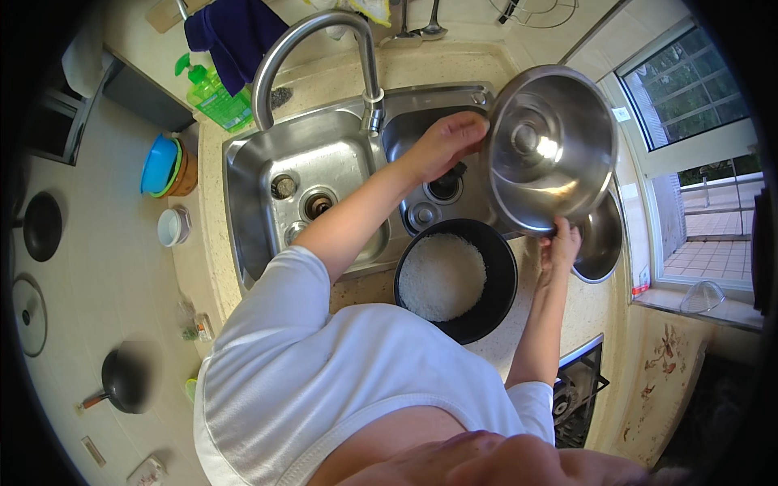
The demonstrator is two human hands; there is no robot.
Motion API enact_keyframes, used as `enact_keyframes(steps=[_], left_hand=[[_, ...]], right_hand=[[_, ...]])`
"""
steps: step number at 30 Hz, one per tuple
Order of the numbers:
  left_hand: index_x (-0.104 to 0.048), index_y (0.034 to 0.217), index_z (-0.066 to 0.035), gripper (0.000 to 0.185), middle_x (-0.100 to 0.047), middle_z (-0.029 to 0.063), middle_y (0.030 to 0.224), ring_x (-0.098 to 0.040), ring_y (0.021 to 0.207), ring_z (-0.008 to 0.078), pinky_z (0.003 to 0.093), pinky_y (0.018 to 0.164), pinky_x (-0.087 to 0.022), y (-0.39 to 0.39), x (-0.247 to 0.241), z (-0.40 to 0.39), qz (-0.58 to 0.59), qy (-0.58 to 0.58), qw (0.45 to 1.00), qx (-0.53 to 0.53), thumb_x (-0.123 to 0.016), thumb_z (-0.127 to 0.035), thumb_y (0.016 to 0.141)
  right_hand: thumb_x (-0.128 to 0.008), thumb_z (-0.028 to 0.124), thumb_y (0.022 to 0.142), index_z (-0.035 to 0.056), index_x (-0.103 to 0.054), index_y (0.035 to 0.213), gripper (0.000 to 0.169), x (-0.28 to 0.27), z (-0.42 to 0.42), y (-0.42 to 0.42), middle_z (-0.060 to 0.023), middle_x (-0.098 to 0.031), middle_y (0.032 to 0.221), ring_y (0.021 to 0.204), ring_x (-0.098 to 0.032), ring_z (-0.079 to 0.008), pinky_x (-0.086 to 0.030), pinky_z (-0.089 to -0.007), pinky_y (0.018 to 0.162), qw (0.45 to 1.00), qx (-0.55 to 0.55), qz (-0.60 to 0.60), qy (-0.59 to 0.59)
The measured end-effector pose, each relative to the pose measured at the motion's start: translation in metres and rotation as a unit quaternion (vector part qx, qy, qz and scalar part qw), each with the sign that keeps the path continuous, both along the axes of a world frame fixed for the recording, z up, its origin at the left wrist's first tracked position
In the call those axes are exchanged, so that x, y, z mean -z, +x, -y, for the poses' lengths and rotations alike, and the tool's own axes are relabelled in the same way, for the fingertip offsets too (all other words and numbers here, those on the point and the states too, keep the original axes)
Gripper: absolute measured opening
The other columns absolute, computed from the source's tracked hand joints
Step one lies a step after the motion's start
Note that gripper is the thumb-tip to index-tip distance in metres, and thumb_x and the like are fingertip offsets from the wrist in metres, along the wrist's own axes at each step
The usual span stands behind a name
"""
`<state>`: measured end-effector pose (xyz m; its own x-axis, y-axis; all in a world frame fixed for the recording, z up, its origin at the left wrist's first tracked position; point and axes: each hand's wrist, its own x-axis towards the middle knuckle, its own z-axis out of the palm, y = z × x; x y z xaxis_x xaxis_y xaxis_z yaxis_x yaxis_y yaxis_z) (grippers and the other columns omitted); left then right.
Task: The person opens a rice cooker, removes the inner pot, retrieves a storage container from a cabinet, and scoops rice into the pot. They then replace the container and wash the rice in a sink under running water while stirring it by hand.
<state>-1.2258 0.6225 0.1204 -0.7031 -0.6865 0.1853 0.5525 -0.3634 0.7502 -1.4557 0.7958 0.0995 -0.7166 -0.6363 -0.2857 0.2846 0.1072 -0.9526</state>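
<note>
A large stainless steel bowl (553, 152) is held up, tilted, over the right side of the double sink. My left hand (453, 143) grips its left edge, and my right hand (560, 244) holds its lower edge. Below it, close to my body, a black pot (501, 297) stands on the counter at the sink's front edge. White rice grains (440, 276) lie inside the pot. Another steel bowl (602, 243) rests on the counter to the right, partly hidden by the held bowl and my right hand.
A steel faucet (316, 24) arches over the left sink basin (340, 158). Green soap bottle (219, 100) and a dark blue cloth (234, 36) are at the back left. A gas stove (574, 398) is at the lower right, and a wire strainer (702, 296) lies on the windowsill.
</note>
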Motion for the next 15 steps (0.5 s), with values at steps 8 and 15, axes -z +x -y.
enact_keyframes(steps=[8,15], left_hand=[[-0.053,0.113,-0.007,0.040,-0.056,0.0153,0.108,-0.058,0.092,0.0287,0.0399,0.081,-0.047,-0.026,0.190,0.060,0.535,-0.245,0.794,-0.151,-0.064,-0.020,0.077],[-0.053,0.113,-0.017,0.032,-0.032,0.0246,0.131,-0.043,0.108,0.0459,0.0445,0.088,-0.043,-0.054,0.246,0.013,0.609,-0.395,0.670,-0.159,-0.054,-0.015,0.081]], right_hand=[[-0.061,0.007,0.079,0.0034,-0.050,0.081,0.012,-0.035,-0.019,-0.018,-0.0039,-0.053,0.070,0.043,-0.041,-0.0082,-0.032,-0.0176,0.033,0.993,0.089,0.017,-0.070],[-0.062,0.012,0.079,0.0014,-0.047,0.083,0.018,-0.044,-0.036,-0.016,-0.0060,-0.052,0.068,0.038,-0.041,-0.0087,-0.032,-0.0164,0.030,0.992,0.100,0.045,-0.055]])
